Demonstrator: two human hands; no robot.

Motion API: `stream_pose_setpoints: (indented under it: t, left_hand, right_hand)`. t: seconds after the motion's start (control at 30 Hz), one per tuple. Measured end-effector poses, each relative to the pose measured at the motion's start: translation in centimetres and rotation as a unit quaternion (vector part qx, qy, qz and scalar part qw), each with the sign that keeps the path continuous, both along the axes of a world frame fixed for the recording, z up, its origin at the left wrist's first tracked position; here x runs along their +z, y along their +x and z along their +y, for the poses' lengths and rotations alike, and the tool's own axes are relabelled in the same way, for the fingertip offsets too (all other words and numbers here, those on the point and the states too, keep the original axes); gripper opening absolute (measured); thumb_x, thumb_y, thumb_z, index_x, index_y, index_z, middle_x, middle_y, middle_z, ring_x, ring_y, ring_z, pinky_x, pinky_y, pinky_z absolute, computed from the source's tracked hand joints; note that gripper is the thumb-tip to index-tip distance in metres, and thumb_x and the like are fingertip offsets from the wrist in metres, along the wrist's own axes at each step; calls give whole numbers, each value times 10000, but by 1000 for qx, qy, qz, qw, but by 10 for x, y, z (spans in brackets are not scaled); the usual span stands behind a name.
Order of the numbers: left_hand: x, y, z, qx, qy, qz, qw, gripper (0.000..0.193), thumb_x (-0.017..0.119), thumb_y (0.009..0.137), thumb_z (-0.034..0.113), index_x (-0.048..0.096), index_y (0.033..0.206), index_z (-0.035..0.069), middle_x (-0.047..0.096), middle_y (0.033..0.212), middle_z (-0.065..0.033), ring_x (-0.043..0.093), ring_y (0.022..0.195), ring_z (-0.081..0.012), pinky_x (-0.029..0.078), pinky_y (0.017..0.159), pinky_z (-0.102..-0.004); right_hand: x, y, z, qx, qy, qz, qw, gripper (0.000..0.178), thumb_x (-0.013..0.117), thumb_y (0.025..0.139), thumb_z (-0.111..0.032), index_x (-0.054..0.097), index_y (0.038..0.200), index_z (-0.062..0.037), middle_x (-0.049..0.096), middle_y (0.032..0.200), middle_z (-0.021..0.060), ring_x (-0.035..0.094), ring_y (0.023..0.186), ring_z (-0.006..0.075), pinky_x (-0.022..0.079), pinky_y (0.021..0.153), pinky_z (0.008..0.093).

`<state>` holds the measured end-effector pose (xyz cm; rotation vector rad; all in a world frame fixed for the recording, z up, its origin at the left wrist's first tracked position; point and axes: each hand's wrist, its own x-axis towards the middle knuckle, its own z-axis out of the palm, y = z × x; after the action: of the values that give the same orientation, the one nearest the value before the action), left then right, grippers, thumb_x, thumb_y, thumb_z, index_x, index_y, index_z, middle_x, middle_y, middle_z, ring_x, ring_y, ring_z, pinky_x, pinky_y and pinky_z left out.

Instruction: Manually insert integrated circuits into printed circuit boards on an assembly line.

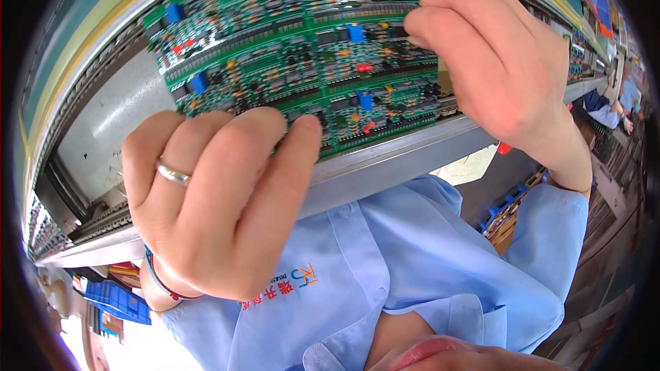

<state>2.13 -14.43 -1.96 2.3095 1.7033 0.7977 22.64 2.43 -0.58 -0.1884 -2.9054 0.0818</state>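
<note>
A green circuit board panel [317,62] spans the upper middle, crowded with chips, small resistors and several blue, red and yellow parts. My left hand [213,185], with a ring on one finger, has its bent fingers over the near left edge of the panel; their tips are partly hidden. At the panel's right side, my right hand [502,55] is closed, thumb and fingers pressed together just over the components. Whatever is between those fingertips, if anything, is hidden.
A metal conveyor rail [392,158] runs along the panel's near side, with a chain track [103,223] at left. Below left stands a blue bin [118,301]. Other people in blue [608,110] are at the far right.
</note>
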Motion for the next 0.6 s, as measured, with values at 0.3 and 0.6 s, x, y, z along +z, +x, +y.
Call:
stream_pose_setpoints:
  t: [0.3,0.6]
  left_hand:
    - [6,5,7,-2,-46,24,999,345,850,665,107,783,996,37,663,857,-60,589,717,-205,408,704,-353]
    - [13,-2,7,10,-23,34,999,326,845,681,105,781,993,34,668,866,-71,596,720,-213,417,708,-352]
  right_hand:
    - [-9,26,3,7,29,13,999,313,746,599,-73,698,891,29,633,854,106,653,707,238,517,544,315]
    - [-4,13,13,84,70,65,992,337,742,605,-90,713,916,37,644,864,109,654,704,236,517,538,319]
